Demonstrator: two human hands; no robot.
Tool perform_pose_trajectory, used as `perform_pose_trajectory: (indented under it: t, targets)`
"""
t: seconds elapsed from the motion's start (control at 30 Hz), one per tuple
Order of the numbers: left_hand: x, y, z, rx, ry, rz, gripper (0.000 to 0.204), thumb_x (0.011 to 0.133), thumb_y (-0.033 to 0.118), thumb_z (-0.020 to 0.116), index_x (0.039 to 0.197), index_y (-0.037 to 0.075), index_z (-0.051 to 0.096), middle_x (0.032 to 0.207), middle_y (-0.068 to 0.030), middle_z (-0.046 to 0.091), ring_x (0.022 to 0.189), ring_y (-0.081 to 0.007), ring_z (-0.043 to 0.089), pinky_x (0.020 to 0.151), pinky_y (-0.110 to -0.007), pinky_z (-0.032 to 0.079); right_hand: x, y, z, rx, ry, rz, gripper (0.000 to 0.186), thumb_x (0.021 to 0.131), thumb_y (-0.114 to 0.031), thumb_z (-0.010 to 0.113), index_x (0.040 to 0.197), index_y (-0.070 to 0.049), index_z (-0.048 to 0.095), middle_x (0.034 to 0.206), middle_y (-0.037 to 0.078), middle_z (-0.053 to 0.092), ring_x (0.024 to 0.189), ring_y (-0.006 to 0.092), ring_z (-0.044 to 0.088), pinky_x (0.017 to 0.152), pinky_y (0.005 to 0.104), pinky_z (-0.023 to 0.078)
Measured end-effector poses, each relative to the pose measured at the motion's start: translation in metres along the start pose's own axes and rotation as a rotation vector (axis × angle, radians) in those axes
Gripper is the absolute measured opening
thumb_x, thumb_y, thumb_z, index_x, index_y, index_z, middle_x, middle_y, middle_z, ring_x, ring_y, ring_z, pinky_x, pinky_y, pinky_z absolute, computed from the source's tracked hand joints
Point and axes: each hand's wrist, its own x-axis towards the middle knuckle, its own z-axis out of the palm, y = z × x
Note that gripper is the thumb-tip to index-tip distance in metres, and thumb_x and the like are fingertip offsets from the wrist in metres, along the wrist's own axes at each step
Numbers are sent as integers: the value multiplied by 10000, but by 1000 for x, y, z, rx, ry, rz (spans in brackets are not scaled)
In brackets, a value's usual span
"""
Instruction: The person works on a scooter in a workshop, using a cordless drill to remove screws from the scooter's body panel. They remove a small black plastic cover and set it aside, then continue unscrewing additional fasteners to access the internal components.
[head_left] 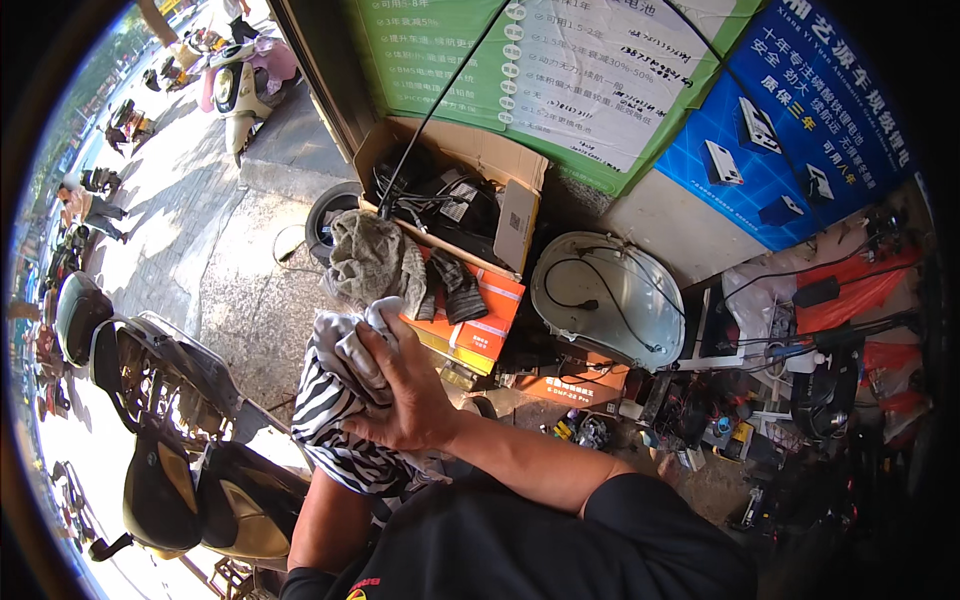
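Your right hand (405, 395) has its fingers (372, 352) clamped on a crumpled black-and-white striped cloth (335, 410), held at chest height above the black scooter seat (160, 490). Your left hand is hidden beneath the cloth; grip cannot be determined.

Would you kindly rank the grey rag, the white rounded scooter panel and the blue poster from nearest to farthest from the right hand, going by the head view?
From the right hand, which grips a striped cloth:
1. Grey rag, just above, draped over the box edge.
2. White rounded scooter panel, off to the right.
3. Blue poster, on the wall, upper right.
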Motion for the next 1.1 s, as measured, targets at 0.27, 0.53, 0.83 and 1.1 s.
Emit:
perform_pose_trajectory:
  t: [0.27, 0.53, 0.83, 1.1]
  targets:
    - [-3, -22, -6, 724, 448, -1, 366, 967, 172, 466, 1293, 8, 497, 1226, -101, 567, 1109, -181, 544, 935, -292, 449, 26, 33, -19, -3, 97, 93, 728, 769, -253, 747, 1367, -22, 402, 1242, 234, 499, 1113, 421, 535, 932, 435, 468]
    - [-21, -11, -5, 773, 324, -235, 311, 957, 227, 515, 1134, -14, 601, 1020, -28, 637, 898, -97, 555, 782, -244, 438, 32, 69, -53, -29, 83, 332, 646, 769, -221, 766, 1306, -7, 478, 1142, 198, 608, 1055, 334, 606, 911, 384, 475]
    - [-100, 14, -47, 907, 696, -253, 260, 940, 192, 569, 1105, -3, 616, 1030, -79, 656, 888, -162, 625, 781, -310, 506, 41, 140, -66, -607, -11, 407, 571, 775, -230, 729, 1249, 8, 517, 1199, 200, 535, 1145, 361, 502, 997, 432, 405]
    - [-202, 29, -103, 995, 1007, -313, 220, 940, 167, 570, 1065, -8, 617, 920, -60, 651, 771, -126, 617, 669, -273, 497, -56, 124, -8, -485, -242, 456, 315, 783, -155, 684, 1058, -17, 615, 980, 200, 614, 917, 377, 600, 815, 438, 491]
